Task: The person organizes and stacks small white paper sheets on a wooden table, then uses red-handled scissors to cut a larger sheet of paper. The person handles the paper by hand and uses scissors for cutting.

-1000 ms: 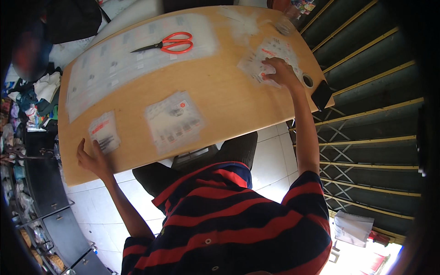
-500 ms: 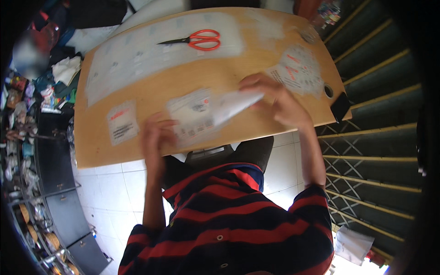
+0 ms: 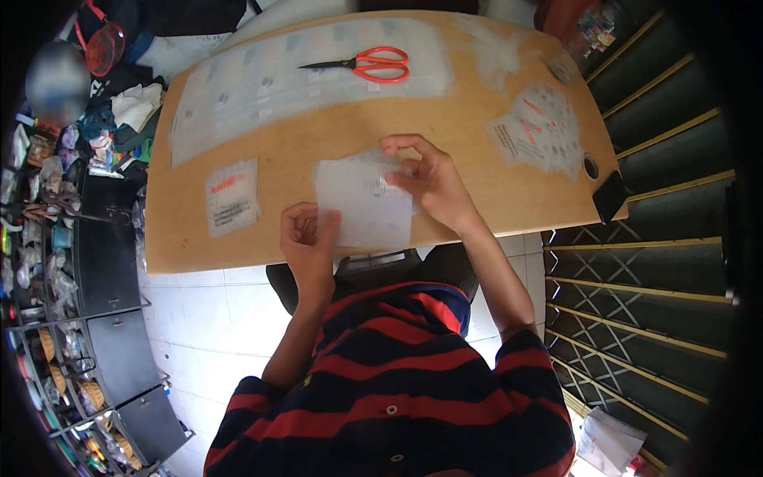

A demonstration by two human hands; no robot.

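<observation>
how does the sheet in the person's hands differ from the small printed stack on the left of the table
The held sheet is raised, gripped at its left edge by the left hand; the left stack lies flat on the table.
The held sheet looks larger than the left stack.
The held sheet is mostly plain with a dark round mark showing; the left stack bears red and black print.
Both are pale.
</observation>
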